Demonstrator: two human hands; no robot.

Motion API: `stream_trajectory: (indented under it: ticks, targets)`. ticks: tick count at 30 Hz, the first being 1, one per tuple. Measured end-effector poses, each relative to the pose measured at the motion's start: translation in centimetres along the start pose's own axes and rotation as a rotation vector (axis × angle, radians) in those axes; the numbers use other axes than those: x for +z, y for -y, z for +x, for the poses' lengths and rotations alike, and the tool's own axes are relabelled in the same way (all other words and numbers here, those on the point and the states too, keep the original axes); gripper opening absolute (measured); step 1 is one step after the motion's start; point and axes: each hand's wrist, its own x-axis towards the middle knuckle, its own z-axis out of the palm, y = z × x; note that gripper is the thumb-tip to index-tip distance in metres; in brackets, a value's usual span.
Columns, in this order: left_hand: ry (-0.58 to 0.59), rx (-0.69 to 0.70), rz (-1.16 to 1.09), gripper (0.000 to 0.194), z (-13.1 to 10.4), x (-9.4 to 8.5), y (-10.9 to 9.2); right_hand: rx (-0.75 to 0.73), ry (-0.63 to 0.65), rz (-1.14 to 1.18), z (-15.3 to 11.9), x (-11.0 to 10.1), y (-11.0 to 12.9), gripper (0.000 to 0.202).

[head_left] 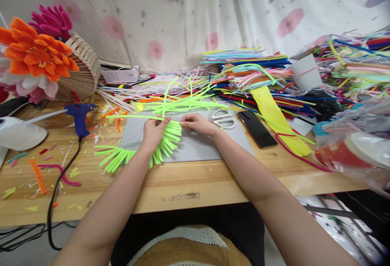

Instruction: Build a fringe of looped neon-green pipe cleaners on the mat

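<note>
My left hand (153, 134) is closed on a fringe of bright green pipe cleaners (169, 139), whose many short loops fan out below and beside it. From under its fingertips one green stem runs left and another stands up. My right hand (199, 123) has its thumb and finger pinched together at the fringe's right edge, apparently on a green loop end; the fingertips hide the exact contact. Loose green pipe cleaners (185, 104) lie just behind both hands. White-handled scissors (224, 120) rest on the grey cutting mat (204, 150), right of my right hand.
A black phone (257, 128) and yellow strip (274, 115) lie right of the mat. Pipe cleaner bundles (250, 71) line the back. At left are a blue glue gun (79, 117) with its cord, scraps, and a basket (81, 69) beside an orange flower (39, 50).
</note>
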Motion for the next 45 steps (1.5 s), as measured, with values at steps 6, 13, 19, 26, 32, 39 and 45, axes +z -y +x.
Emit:
stream_trajectory:
  ticks: [6, 13, 19, 26, 32, 39, 45]
  targets:
    - [0.043, -0.034, -0.065, 0.037, -0.1, -0.1, -0.5, 0.015, -0.115, 0.145, 0.2, 0.1, -0.5, 0.031]
    - [0.041, -0.053, -0.082, 0.035, 0.0, -0.2, -0.5, 0.008, -0.148, 0.219, 0.3, 0.4, -0.9, 0.027]
    - [0.008, -0.015, 0.011, 0.033, 0.0, -0.4, -0.6, 0.04, -0.146, 0.176, -0.1, 0.5, -0.3, 0.028]
    - [0.012, -0.012, 0.03, 0.036, 0.2, -0.5, -0.4, 0.075, -0.167, 0.1, -0.2, 0.7, 0.2, 0.028]
    - [0.033, -0.061, -0.008, 0.03, 0.0, -0.5, -0.6, 0.057, -0.186, 0.061, 0.1, 0.8, -0.3, 0.028]
    - [0.024, -0.077, 0.011, 0.041, 0.2, -0.9, -0.4, 0.045, -0.186, 0.071, -0.1, 0.8, -0.4, 0.027]
    - [0.138, -0.149, -0.063, 0.073, 0.1, -1.2, -1.6, -0.027, -0.111, 0.274, -0.3, 0.1, -0.5, 0.033]
